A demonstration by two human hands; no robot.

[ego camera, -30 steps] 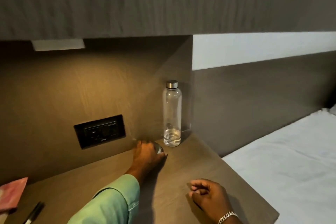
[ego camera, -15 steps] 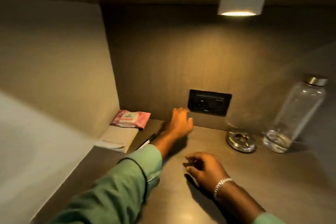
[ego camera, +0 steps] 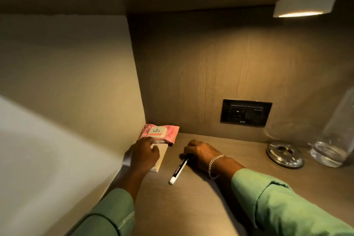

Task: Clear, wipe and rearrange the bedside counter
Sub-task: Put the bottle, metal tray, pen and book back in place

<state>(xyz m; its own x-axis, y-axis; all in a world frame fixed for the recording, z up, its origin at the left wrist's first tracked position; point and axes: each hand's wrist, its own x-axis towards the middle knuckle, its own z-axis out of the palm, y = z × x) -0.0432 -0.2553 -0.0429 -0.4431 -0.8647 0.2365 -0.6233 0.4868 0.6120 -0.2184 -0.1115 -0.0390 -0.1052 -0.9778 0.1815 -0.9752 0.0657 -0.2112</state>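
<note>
A pink wipes pack [ego camera: 160, 133] lies in the counter's back left corner, partly on a pale notepad [ego camera: 162, 156]. My left hand [ego camera: 143, 156] rests flat over the notepad, fingertips touching the pack's near edge; whether it grips anything is hidden. A black pen with a white cap [ego camera: 177, 170] lies diagonally on the brown counter [ego camera: 191, 207]. My right hand [ego camera: 201, 154], a chain bracelet on its wrist, has its fingers curled over the pen's far end. Both sleeves are green.
A round metal ashtray [ego camera: 284, 154] sits at the right, beside a clear glass bottle [ego camera: 333, 140] holding a little water. A black socket plate [ego camera: 246, 113] is on the back panel. A lamp [ego camera: 304, 5] glows above, and a side wall closes the left.
The view has swung left from the bottle to the corner. My left hand went from the ashtray to the notepad and wipes pack. My right hand moved forward onto the pen.
</note>
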